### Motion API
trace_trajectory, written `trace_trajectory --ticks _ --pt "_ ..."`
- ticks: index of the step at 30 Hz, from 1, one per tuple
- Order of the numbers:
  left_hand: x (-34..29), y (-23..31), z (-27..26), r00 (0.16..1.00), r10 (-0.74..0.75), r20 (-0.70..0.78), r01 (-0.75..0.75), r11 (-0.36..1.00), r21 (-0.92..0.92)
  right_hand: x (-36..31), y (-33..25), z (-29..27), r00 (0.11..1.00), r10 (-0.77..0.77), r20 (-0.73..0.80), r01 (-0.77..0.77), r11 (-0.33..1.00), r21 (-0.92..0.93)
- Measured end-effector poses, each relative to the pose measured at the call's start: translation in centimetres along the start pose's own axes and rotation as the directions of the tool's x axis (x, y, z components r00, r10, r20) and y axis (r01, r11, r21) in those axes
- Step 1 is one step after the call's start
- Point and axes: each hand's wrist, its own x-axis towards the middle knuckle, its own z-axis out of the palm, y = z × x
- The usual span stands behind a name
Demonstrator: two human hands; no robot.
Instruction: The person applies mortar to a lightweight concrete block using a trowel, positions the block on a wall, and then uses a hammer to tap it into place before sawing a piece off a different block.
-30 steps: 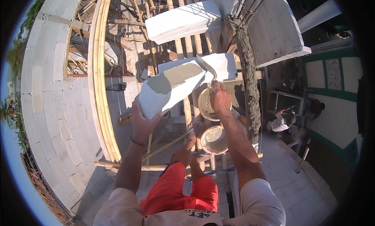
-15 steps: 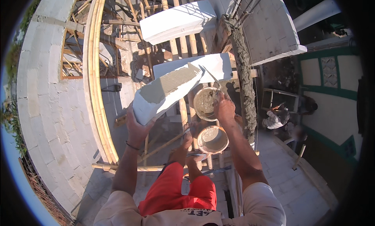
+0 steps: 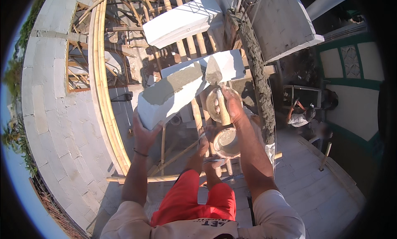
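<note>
Mortar-topped block (image 3: pixel 173 92) partly hides the white block (image 3: pixel 231 65) behind it.

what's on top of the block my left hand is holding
Grey mortar is spread over the block; the surface directly beneath it is covered, so I can't see that.

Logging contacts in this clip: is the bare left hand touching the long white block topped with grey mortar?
Touching: the head view shows the left hand cupped around the near end of the white block.

Upper bucket (image 3: pixel 208 106) – partly behind trowel handle (image 3: pixel 224 115), shirt (image 3: pixel 178 230) – cut off below
</note>
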Motion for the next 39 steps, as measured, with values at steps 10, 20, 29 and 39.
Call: trace_trajectory --ticks 10,20,29,39 --pt "-0.1 -1.8 -0.7 0.999 0.020 -0.047 -0.020 1.000 0.013 -3.9 2.4 -6.0 0.941 0.267 0.206 -0.256 0.963 -0.079" --pt "0.1 1.1 1.7 0.999 -0.019 -0.048 0.022 0.998 0.058 3.1 5.7 1.5 0.886 -0.461 -0.056 -0.001 0.119 -0.993" --pt "0.4 2.8 1.0 0.995 -0.067 -0.070 0.075 0.990 0.116 -13.4 20.7 -6.1 0.914 -0.253 -0.317 -0.192 0.417 -0.888" --pt "2.1 -0.6 0.8 0.999 0.051 0.001 -0.051 0.995 -0.091 -17.3 30.7 -21.3 0.811 0.130 -0.570 -0.585 0.198 -0.787"
